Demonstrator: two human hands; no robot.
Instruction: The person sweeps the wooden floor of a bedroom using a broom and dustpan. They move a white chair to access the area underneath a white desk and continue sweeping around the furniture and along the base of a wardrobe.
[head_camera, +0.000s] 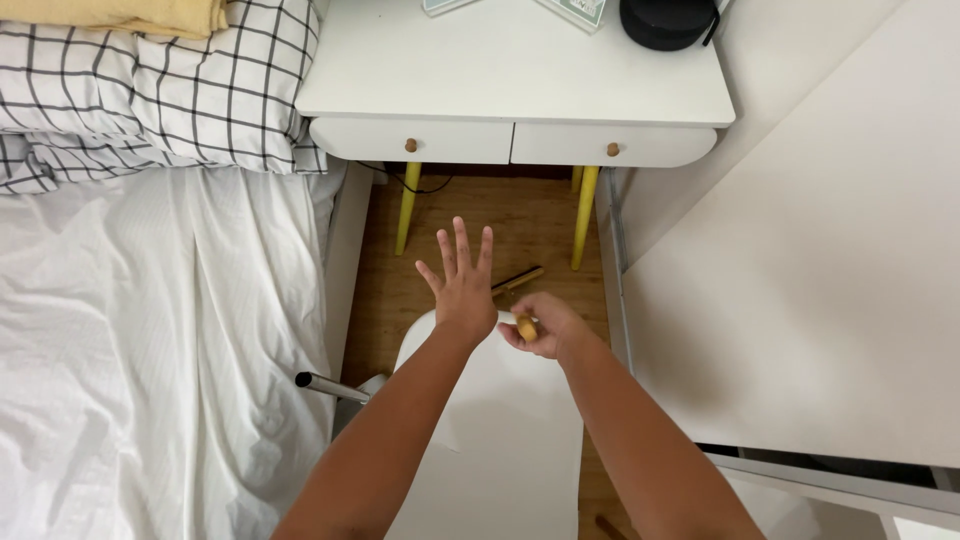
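My left hand (462, 285) is held flat with the fingers spread, palm down, above the back edge of a white chair seat (500, 440). It holds nothing. Just right of it, my right hand (545, 325) is closed around a small round yellow object (526, 328), which peeks out between thumb and fingers. A thin gold-coloured stick-like item (520, 278) lies on the wooden floor just beyond both hands.
A white nightstand (520, 90) with two drawers and yellow legs stands ahead, a black round object (667, 22) on it. A bed with white sheets (150, 350) and checked pillows (160, 90) fills the left. A white panel (810, 300) is on the right.
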